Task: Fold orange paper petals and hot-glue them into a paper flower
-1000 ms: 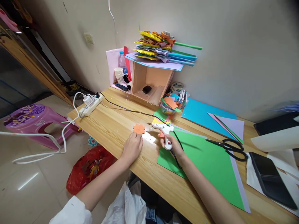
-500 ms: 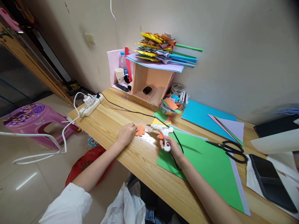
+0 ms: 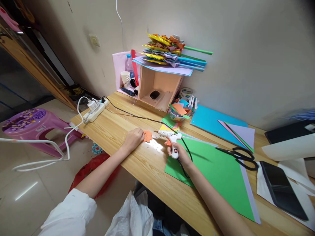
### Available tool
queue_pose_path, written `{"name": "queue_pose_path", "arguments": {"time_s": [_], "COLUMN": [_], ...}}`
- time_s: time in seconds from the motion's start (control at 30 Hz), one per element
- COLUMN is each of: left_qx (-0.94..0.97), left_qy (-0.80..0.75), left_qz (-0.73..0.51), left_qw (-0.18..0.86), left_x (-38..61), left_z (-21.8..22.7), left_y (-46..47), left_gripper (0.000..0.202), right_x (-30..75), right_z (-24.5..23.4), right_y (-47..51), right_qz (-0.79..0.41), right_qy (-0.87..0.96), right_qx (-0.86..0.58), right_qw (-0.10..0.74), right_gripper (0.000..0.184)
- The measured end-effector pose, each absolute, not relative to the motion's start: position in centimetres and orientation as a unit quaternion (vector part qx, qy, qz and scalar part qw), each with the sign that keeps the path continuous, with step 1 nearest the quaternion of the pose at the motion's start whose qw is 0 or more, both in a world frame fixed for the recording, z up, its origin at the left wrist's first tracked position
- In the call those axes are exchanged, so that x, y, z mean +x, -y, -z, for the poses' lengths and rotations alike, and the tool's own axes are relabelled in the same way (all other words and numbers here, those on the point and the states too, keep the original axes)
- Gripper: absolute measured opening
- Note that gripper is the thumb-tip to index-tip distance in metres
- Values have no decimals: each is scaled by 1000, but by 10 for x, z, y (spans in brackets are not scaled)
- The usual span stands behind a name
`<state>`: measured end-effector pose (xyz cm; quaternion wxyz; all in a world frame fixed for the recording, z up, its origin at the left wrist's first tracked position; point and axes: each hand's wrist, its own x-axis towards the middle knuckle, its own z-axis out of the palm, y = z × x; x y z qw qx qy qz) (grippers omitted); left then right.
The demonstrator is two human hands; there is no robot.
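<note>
My right hand point(image 3: 180, 154) is closed around the handle of a white hot glue gun point(image 3: 169, 134) with an orange trigger. The gun's nozzle points left, a short gap away from a small orange paper cut-out point(image 3: 148, 136) with notched edges. My left hand point(image 3: 134, 140) rests on the wooden table point(image 3: 137, 160), its curled fingers on the left edge of that orange paper. Those fingertips are partly hidden. Under my right forearm lies a large green sheet point(image 3: 214, 167), and black-handled scissors point(image 3: 243, 157) sit on its right side.
A power strip point(image 3: 95, 110) with white cables stands at the table's left end. A bowl of paper scraps point(image 3: 179, 114), an open box point(image 3: 161, 87) topped with paper flowers point(image 3: 163, 49), and a blue sheet point(image 3: 216, 124) are along the wall. A black phone point(image 3: 283, 190) lies at right.
The orange paper looks slightly more tilted or folded beside my left fingers. My right hand with the glue gun has hardly moved; the whole view has shifted a little.
</note>
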<state>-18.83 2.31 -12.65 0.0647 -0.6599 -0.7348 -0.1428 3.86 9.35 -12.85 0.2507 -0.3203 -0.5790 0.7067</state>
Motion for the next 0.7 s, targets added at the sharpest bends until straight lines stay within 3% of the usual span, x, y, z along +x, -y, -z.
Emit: {"name": "queue_pose_path", "arguments": {"time_s": [0.4,0.7], "left_qx": [-609,-608], "left_qy": [773,772], "left_qz": [170,182], "left_qw": [54,24], "left_x": [-168,-157], "left_z": [113,121], "left_y": [-18,-9], "left_gripper": [16,13], "right_x": [42,40], "right_z": [117,99], "right_y": [-96,-83], "right_qz": [-699,-604], "right_qy": [596,697], "right_qx": [-318,-360], "right_qw": [232,138], "right_gripper": [40,27]}}
